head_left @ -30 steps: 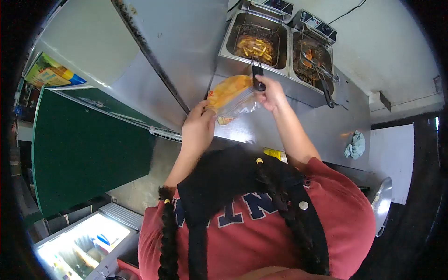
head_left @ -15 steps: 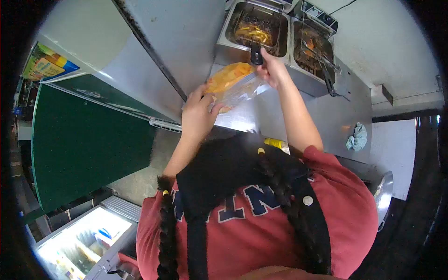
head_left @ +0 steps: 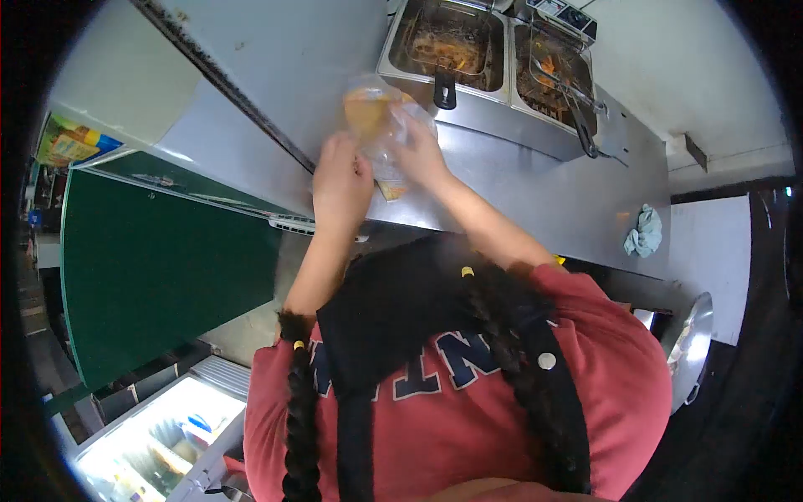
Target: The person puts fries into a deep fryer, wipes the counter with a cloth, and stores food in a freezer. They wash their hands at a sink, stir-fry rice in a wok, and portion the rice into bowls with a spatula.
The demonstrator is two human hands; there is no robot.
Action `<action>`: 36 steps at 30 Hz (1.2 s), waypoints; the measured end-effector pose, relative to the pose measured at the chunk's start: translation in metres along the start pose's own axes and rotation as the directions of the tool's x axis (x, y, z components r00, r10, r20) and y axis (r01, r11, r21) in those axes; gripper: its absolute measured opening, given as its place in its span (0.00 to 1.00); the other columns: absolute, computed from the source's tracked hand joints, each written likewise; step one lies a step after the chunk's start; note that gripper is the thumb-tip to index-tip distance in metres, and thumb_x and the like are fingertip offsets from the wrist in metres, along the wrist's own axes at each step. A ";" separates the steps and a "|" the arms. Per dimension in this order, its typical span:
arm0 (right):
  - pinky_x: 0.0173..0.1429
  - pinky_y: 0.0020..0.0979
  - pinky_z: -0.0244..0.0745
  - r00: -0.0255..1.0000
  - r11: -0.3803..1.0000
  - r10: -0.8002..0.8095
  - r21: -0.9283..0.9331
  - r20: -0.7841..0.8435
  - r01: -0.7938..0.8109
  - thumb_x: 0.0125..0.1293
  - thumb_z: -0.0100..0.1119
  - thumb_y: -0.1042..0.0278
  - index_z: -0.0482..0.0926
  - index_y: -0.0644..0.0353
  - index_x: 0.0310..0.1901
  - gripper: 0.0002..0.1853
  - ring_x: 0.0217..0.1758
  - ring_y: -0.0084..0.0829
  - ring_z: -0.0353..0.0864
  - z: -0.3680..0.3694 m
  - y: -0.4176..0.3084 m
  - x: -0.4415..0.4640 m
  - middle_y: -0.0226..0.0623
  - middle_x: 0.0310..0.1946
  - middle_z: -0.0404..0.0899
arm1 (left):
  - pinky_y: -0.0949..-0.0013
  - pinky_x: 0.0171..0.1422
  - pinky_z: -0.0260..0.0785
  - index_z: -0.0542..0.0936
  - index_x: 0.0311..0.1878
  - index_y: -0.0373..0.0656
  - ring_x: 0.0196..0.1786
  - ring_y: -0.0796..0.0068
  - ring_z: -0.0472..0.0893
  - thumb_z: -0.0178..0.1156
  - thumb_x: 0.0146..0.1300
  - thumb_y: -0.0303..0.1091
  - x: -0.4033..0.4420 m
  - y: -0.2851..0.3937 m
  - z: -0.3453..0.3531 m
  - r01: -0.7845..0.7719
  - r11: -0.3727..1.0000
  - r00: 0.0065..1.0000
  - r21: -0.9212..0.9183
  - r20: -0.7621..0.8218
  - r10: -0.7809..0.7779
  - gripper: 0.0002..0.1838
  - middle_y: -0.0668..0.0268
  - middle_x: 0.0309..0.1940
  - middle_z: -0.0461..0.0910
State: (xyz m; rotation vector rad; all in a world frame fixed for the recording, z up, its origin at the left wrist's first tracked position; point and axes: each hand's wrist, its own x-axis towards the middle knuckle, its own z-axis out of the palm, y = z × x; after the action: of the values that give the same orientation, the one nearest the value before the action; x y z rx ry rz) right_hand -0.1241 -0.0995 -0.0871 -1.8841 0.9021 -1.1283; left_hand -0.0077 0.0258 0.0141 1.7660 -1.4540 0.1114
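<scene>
A clear plastic bag with yellow-orange food inside is held up over the steel counter, between my hands and beside the tall grey panel. My left hand is closed, gripping the bag's near left side. From the right, my right hand grips the bag too, its fingers partly smeared by motion. Just beyond the bag stands the left fryer, its basket low in dark oil. That basket's black handle points toward me, untouched. A small printed packet or label shows below the bag, partly hidden.
A second fryer holds a basket with orange pieces, its dark handle sticking out over the counter. A light blue cloth lies at the right. At lower left is a lit, open cooler.
My right hand has left the fryer basket's handle and moved left onto the bag. The bag is lifted more upright. The yellow fries in the left basket now show far less in the oil.
</scene>
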 end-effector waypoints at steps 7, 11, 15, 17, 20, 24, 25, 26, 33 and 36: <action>0.51 0.41 0.77 0.996 0.992 0.038 0.124 -0.077 -0.028 0.61 0.59 0.73 0.85 0.61 0.49 0.15 0.47 0.48 0.83 0.022 -0.026 0.055 0.51 0.42 0.84 | 0.56 0.51 0.72 0.77 0.48 0.36 0.48 0.50 0.79 0.58 0.60 0.22 0.010 0.009 -0.016 0.071 0.997 0.997 -0.002 -0.006 -0.071 0.12 0.51 0.44 0.78; 0.58 0.42 0.76 0.980 0.971 0.072 0.211 0.186 -0.112 0.63 0.60 0.67 0.80 0.60 0.58 0.21 0.55 0.47 0.82 0.018 -0.059 0.036 0.52 0.49 0.83 | 0.53 0.69 0.63 0.73 0.62 0.41 0.66 0.44 0.69 0.59 0.61 0.23 0.008 0.031 -0.003 -0.002 0.994 1.000 0.112 -0.019 0.004 0.24 0.45 0.63 0.68; 0.64 0.43 0.72 0.979 0.980 -0.196 0.011 -0.048 0.196 0.64 0.61 0.63 0.74 0.58 0.65 0.27 0.65 0.48 0.75 -0.017 -0.038 -0.006 0.53 0.63 0.74 | 0.47 0.76 0.56 0.71 0.67 0.46 0.73 0.39 0.61 0.61 0.60 0.25 -0.009 0.035 0.013 -0.092 0.988 0.994 0.121 0.065 0.084 0.29 0.43 0.71 0.60; 0.66 0.46 0.71 0.962 0.962 -0.262 -0.055 0.072 0.266 0.62 0.61 0.65 0.74 0.56 0.64 0.27 0.68 0.51 0.70 -0.069 -0.030 -0.041 0.53 0.68 0.68 | 0.41 0.78 0.50 0.73 0.67 0.50 0.75 0.36 0.56 0.65 0.58 0.29 -0.016 0.032 0.021 -0.184 0.935 0.983 0.305 0.057 0.175 0.30 0.43 0.73 0.58; 0.64 0.48 0.72 0.974 0.936 -0.184 -0.279 0.136 0.215 0.57 0.62 0.70 0.77 0.52 0.60 0.26 0.64 0.53 0.73 -0.149 0.022 -0.110 0.51 0.64 0.71 | 0.35 0.77 0.46 0.75 0.65 0.49 0.75 0.34 0.53 0.67 0.55 0.29 -0.034 0.042 0.020 -0.192 0.932 0.979 0.308 0.001 0.202 0.31 0.40 0.73 0.56; 0.73 0.57 0.60 0.935 0.528 0.146 -0.773 -0.324 -0.350 0.51 0.64 0.67 0.76 0.50 0.61 0.30 0.70 0.59 0.64 -0.303 0.064 -0.158 0.57 0.64 0.69 | 0.35 0.77 0.46 0.78 0.60 0.48 0.76 0.35 0.52 0.68 0.57 0.34 -0.050 0.043 0.021 -0.272 0.909 0.945 0.316 -0.089 0.314 0.25 0.43 0.73 0.55; 0.75 0.59 0.57 0.899 0.392 0.106 -0.813 -0.424 -0.430 0.51 0.64 0.64 0.72 0.47 0.66 0.35 0.72 0.60 0.61 -0.354 0.088 -0.169 0.62 0.67 0.64 | 0.38 0.75 0.52 0.80 0.57 0.48 0.73 0.40 0.59 0.68 0.58 0.33 -0.050 0.052 0.021 -0.311 0.889 0.921 0.336 -0.124 0.369 0.22 0.46 0.71 0.61; 0.76 0.60 0.54 0.799 0.230 0.055 -0.771 -0.599 -0.594 0.52 0.64 0.61 0.66 0.45 0.72 0.41 0.73 0.63 0.58 -0.396 0.119 -0.185 0.65 0.69 0.59 | 0.38 0.75 0.52 0.80 0.57 0.48 0.73 0.40 0.59 0.68 0.58 0.33 -0.057 0.052 0.025 -0.309 0.891 0.921 0.334 -0.129 0.368 0.22 0.46 0.71 0.61; 0.75 0.55 0.59 0.349 0.154 0.173 -0.325 -0.921 -0.933 0.56 0.65 0.49 0.60 0.38 0.75 0.44 0.76 0.65 0.53 -0.648 0.237 -0.246 0.57 0.77 0.50 | 0.50 0.64 0.68 0.80 0.49 0.39 0.61 0.44 0.74 0.64 0.56 0.19 -0.089 0.086 0.049 -0.483 0.874 0.787 -0.058 0.410 0.462 0.16 0.47 0.60 0.72; 0.74 0.51 0.60 0.316 0.005 0.409 -0.345 -0.856 -0.939 0.56 0.66 0.48 0.61 0.36 0.75 0.43 0.74 0.63 0.57 -0.670 0.273 -0.246 0.53 0.76 0.52 | 0.51 0.59 0.72 0.81 0.46 0.40 0.57 0.45 0.77 0.63 0.52 0.19 -0.097 0.106 0.057 -0.419 0.906 0.750 -0.057 0.541 0.381 0.15 0.50 0.56 0.75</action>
State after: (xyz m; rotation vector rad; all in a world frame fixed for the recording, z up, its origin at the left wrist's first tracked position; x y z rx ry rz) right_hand -0.8764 -0.1806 -0.1954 -1.1091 2.8675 -0.3956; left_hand -0.1530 0.0659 -0.0195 1.5719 -2.2638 -0.1365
